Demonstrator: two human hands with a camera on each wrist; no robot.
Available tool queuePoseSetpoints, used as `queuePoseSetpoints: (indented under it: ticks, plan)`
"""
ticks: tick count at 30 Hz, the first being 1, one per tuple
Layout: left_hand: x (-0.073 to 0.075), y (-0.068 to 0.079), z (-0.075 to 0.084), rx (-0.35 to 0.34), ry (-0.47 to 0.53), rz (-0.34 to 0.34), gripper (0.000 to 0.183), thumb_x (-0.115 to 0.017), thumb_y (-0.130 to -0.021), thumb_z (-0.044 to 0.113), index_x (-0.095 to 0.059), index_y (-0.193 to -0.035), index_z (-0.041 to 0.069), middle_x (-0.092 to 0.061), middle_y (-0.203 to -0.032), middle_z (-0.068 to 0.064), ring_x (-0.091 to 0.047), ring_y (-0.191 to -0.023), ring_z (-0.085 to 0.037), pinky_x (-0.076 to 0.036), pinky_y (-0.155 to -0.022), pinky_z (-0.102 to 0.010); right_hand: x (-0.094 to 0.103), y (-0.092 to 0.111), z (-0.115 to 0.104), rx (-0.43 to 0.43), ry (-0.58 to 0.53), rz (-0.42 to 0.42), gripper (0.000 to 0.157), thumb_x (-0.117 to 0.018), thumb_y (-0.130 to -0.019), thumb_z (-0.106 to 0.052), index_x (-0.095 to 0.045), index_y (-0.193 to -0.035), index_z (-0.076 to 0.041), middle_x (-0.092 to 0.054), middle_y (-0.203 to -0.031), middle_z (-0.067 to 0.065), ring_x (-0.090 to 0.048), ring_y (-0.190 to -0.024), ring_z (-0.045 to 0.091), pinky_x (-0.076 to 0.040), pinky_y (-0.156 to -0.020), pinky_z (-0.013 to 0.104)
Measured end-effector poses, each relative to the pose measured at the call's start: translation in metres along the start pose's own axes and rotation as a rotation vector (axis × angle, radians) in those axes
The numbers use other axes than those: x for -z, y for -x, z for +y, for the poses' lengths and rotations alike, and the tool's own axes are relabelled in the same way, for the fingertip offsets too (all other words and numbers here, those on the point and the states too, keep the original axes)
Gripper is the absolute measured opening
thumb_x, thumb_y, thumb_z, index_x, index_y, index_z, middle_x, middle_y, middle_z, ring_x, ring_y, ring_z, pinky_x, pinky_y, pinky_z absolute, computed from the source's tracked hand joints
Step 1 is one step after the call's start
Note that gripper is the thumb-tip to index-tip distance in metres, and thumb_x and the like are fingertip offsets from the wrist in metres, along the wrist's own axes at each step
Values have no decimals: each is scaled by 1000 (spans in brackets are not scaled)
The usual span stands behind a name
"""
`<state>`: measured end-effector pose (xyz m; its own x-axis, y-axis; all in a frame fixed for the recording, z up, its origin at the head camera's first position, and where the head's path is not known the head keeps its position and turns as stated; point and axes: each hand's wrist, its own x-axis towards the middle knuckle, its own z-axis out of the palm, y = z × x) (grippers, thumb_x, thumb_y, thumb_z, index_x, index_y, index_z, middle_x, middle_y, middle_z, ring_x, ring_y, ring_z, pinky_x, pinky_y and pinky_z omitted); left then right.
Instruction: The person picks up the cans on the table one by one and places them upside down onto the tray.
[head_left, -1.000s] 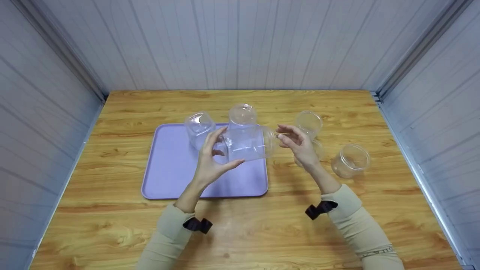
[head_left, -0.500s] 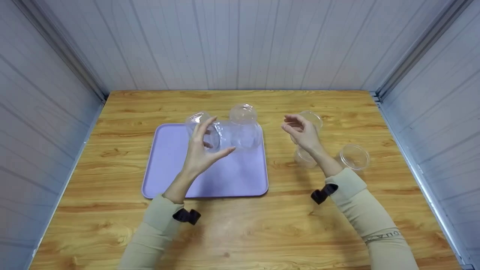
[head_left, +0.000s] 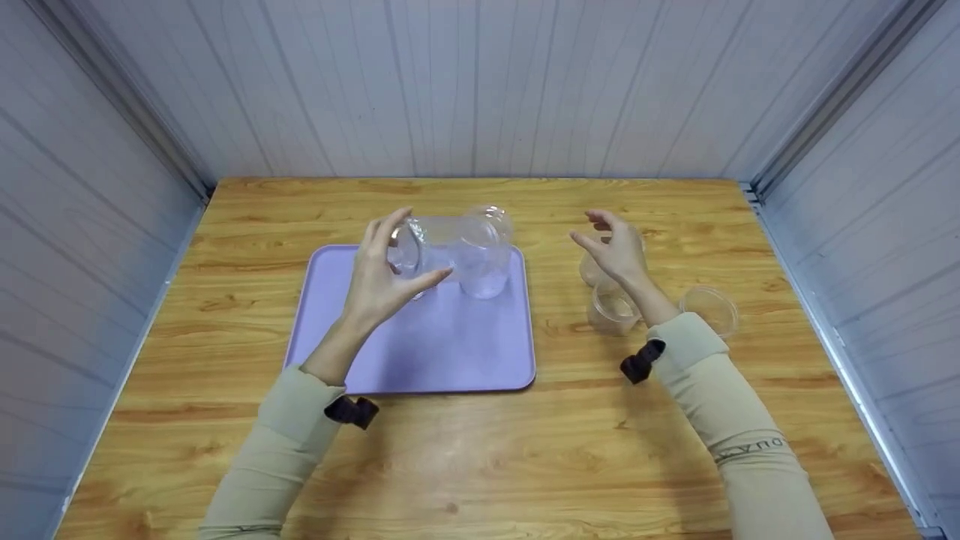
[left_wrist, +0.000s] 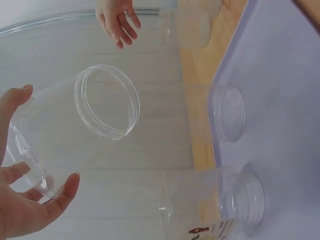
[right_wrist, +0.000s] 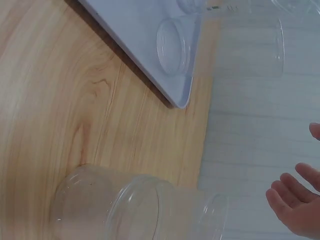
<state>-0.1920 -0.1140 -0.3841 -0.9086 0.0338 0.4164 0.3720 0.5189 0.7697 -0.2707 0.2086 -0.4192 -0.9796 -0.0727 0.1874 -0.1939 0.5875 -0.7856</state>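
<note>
In the head view, the left hand [head_left: 375, 277] grips a clear plastic jar [head_left: 444, 247], held sideways above the rear of the lilac tray [head_left: 450, 360]. Over the last second the jar has shifted back and left. The right hand [head_left: 619, 251], earlier beside its mouth, is now well apart, fingers spread and holding nothing, near other jars [head_left: 613, 311] on the wooden table [head_left: 450, 465].

The left wrist view shows thumb and fingers round the jar's base, its mouth free; a printed label [left_wrist: 209, 231] sits below.

In the right wrist view, the right hand's loosely bent fingers touch nothing, so the left hand apparently carries the jar alone, not yet set down.
</note>
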Motion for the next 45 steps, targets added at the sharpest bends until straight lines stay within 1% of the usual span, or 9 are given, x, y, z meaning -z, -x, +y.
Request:
queuePoseSetpoints:
  ticks: [4, 7, 13, 17, 25, 31, 35, 39, 45]
  plan:
    - [9, -5, -1, 15, -26, 1, 81, -81, -63, 34, -43, -131, 9, -45, -116, -13, -45, -96, -26, -44, -71, -40, 2, -5, 6, -18, 100, -8, 52, -64, -84, -26, -49, -124, 3, -49, -124, 19, -43, -113, 32, -38, -92, 43]
    - [16, -8, -1, 21, -48, 6, 80, -80, -64, 34, -43, -131, 9, -45, -116, -14, -45, -96, -29, -41, -76, -40, 5, -9, 11, -41, 151, -28, 56, -64, -84, -28, -46, -127, 2, -45, -128, 19, -40, -116, 33, -35, -94, 44]
    - [30, -13, -4, 34, -106, 26, 82, -81, -63, 30, -42, -131, 6, -43, -116, -17, -44, -95, -29, -40, -78, -40, 10, -15, 22, -91, 188, -93, 67, -64, -83, -33, -37, -134, 2, -32, -138, 22, -27, -126, 38, -23, -102, 49]
    - [37, -17, -7, 47, -132, 34, 82, -81, -64, 30, -41, -131, 4, -42, -116, -18, -43, -99, -31, -39, -82, -40, 11, -16, 27, -111, 197, -121, 72, -63, -83, -36, -33, -136, 1, -26, -141, 24, -20, -129, 40, -20, -103, 51]
    - [51, -29, -14, 147, -210, 41, 86, -78, -65, 42, -39, -133, 7, -40, -118, -17, -42, -102, -29, -39, -84, -42, 12, -19, 36, -113, 254, -154, 78, -64, -82, -38, -29, -138, 1, -19, -142, 27, -15, -129, 42, -18, -102, 54]
    - [64, -35, -20, 209, -276, 45, 87, -76, -66, 44, -37, -135, 7, -38, -122, -18, -40, -110, -31, -37, -91, -45, 14, -20, 43, -113, 336, -157, 79, -66, -80, -36, -28, -139, 1, -17, -142, 27, -13, -128, 45, -12, -100, 60]
    - [72, -38, -23, 248, -306, 45, 89, -74, -67, 46, -34, -137, 7, -35, -125, -19, -38, -113, -32, -38, -92, -45, 14, -21, 48, -144, 361, -155, 80, -68, -79, -34, -28, -139, -1, -14, -142, 27, -11, -128, 47, -10, -99, 61]
    - [80, -41, -28, 292, -335, 36, 90, -74, -68, 46, -31, -139, 9, -31, -129, -20, -35, -117, -35, -37, -92, -48, 12, -24, 51, -175, 366, -159, 82, -68, -78, -38, -26, -140, -3, -11, -143, 27, -8, -129, 46, -8, -99, 62]
    - [89, -43, -39, 324, -383, 28, 92, -72, -69, 47, -28, -140, 10, -28, -132, -22, -32, -118, -37, -39, -88, -51, 7, -27, 54, -141, 382, -182, 86, -66, -78, -43, -23, -142, -5, -8, -144, 26, -5, -129, 46, -7, -99, 62]
